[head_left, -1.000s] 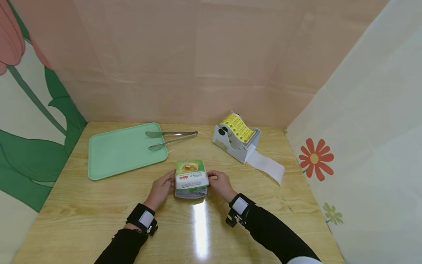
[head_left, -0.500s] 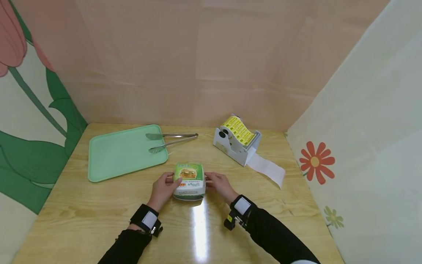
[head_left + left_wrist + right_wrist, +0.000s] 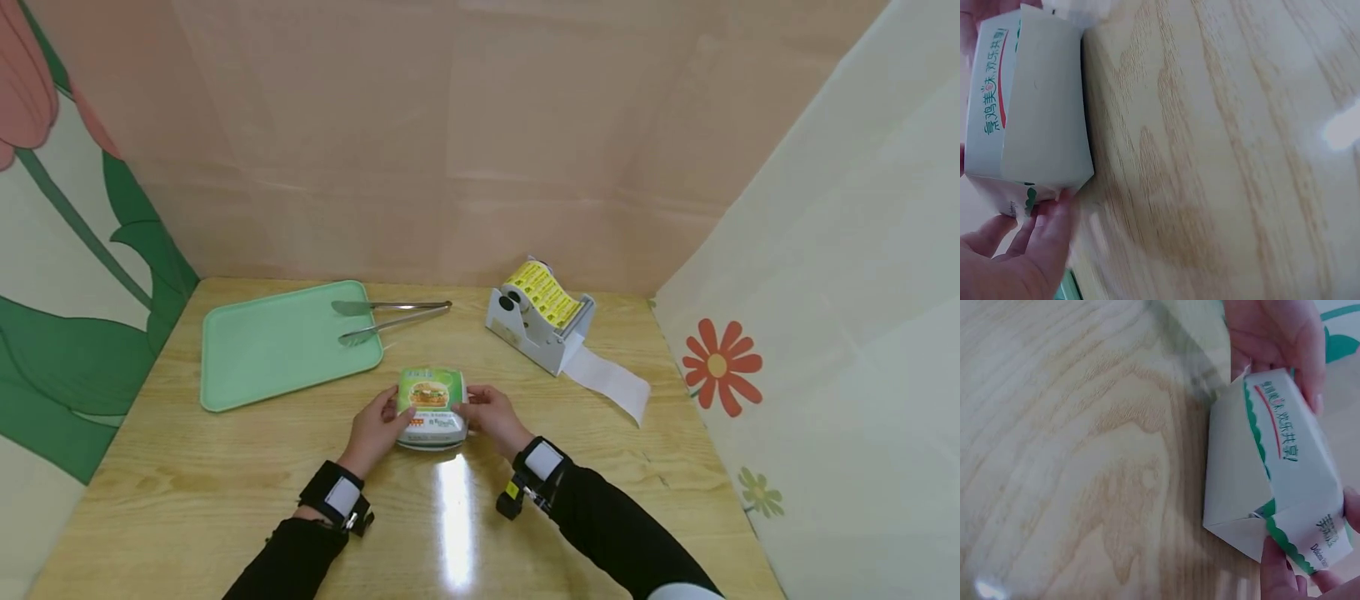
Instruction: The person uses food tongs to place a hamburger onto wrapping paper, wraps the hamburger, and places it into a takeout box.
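A green and white paper burger box (image 3: 431,407) with a burger picture on its lid sits on the wooden table, its lid down over the front. My left hand (image 3: 377,429) grips its left side, thumb on the lid's edge and fingers along the side wall. From the right, my right hand (image 3: 495,421) holds the opposite side the same way. In the left wrist view the box (image 3: 1041,106) shows its plain lower wall, with fingers (image 3: 1050,234) against its end. The right wrist view shows a side flap of the box (image 3: 1304,540) between right thumb and fingers.
A mint-green tray (image 3: 270,350) lies at the back left, with metal tongs (image 3: 408,306) resting over its right edge. At the back right stands a label dispenser (image 3: 536,321) with a yellow label roll and a white paper strip (image 3: 609,382) trailing from it.
The box's lid has come down over the front, where the patterned inside showed before. My left thumb, then my right thumb, has moved onto the top of the box.
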A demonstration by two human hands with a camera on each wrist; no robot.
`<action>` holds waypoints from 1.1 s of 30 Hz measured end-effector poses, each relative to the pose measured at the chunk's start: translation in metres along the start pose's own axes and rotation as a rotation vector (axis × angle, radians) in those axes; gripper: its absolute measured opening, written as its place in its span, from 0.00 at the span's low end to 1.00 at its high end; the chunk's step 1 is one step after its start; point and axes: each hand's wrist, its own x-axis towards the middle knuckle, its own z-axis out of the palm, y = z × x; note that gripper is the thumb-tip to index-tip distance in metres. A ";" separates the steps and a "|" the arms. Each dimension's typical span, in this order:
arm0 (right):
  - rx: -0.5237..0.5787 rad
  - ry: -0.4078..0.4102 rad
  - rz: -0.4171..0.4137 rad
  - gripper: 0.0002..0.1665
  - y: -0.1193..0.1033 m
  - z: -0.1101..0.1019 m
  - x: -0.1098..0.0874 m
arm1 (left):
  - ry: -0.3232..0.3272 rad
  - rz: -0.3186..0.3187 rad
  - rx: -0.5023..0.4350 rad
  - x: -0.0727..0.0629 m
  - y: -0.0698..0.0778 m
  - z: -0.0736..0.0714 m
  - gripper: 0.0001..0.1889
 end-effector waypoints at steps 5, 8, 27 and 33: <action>0.016 -0.009 -0.061 0.35 0.011 0.000 0.006 | 0.019 0.020 0.000 -0.001 0.000 0.000 0.32; -0.039 -0.024 -0.114 0.38 0.018 -0.001 0.006 | 0.011 0.036 -0.007 -0.002 -0.002 0.000 0.32; -0.751 -0.064 -0.526 0.60 0.024 -0.001 -0.001 | -0.187 0.311 0.175 -0.003 -0.015 0.005 0.68; -0.709 -0.101 -0.538 0.63 0.028 -0.002 -0.001 | -0.023 0.411 0.387 -0.004 -0.010 0.012 0.56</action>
